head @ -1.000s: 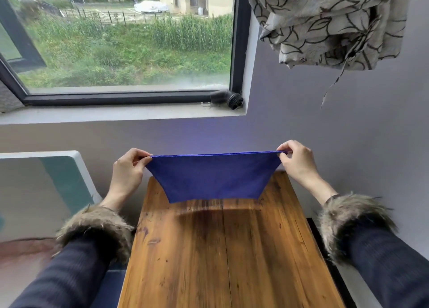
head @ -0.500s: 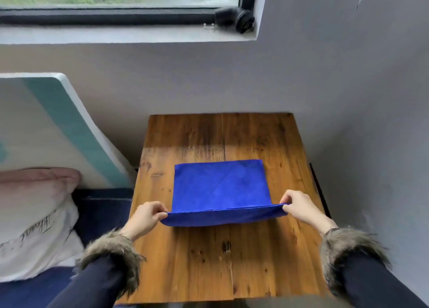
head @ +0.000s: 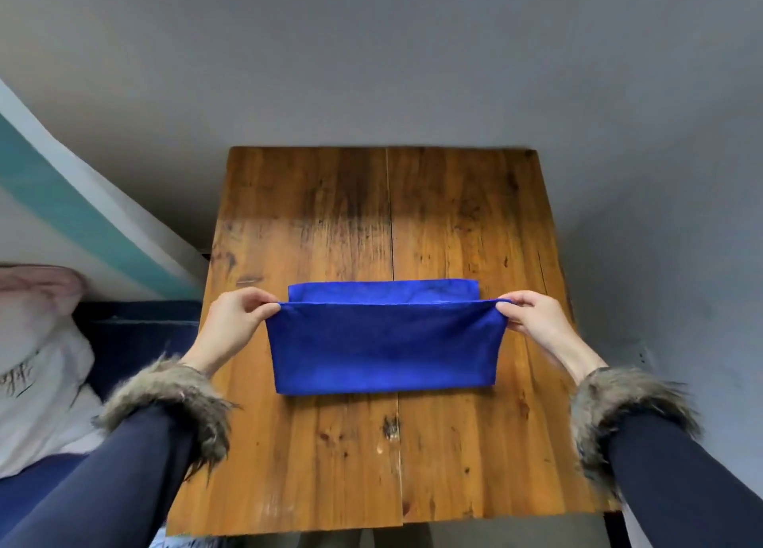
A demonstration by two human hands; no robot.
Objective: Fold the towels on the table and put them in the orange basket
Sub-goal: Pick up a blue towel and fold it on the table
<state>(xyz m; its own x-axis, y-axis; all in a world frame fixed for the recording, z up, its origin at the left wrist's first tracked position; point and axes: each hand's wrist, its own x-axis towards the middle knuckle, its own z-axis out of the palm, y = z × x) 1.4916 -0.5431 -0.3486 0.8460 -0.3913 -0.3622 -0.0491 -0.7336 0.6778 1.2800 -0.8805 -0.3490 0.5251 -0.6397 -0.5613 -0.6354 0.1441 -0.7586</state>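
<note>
Since half a second ago, the blue towel's [head: 384,345] near edge is lifted over the table [head: 454,225], pinched at its corners by the left hand [head: 237,320] and right hand [head: 532,320]; writing on the white pillow [head: 37,366] is unreadable.

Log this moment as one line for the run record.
stage: folding | left hand: pinches towel corner | right hand: pinches other corner | blue towel: near half lifted over far half | wooden table | basket: not in view

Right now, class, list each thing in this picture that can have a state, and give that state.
Blue towel: partly folded, near flap lifted, far layer flat on the table.
Left hand: pinches the flap's left corner.
Right hand: pinches the flap's right corner.
Wooden table: bears the towel.
Orange basket: not in view.
</note>
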